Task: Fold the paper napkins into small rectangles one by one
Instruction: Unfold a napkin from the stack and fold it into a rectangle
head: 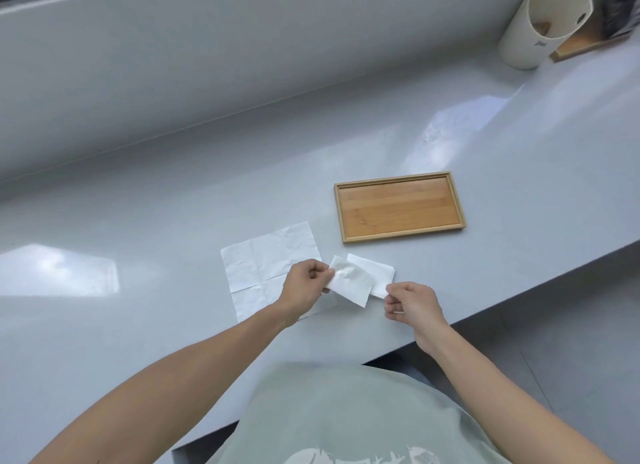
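Pinching one napkin [349,280] at both ends: left hand [304,285] holds its left edge, right hand [410,304] nips the right corner, lifting it just above the counter [173,221] to line up the next fold. Unfolded napkin [266,259] lies flat under my left hand, next in line. Wooden tray [400,207] beyond, probably for finished ones.
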